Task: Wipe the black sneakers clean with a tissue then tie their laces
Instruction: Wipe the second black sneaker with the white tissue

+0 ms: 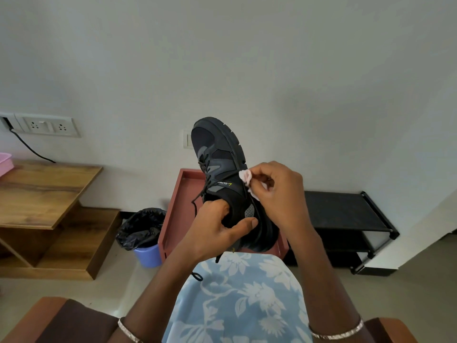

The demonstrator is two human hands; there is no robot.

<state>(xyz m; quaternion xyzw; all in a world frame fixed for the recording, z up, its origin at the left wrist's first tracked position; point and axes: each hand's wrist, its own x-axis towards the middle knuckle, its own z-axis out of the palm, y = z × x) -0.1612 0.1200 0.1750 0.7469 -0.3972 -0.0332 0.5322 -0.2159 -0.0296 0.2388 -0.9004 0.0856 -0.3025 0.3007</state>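
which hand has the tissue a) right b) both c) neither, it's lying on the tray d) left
a: the right hand pinches the tissue against the side of the sneaker, while the left hand grips the sneaker at its collar.

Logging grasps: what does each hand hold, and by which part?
The left hand grips the black sneaker by its heel collar, fingers inside. The right hand pinches a crumpled tissue at the sneaker's side.
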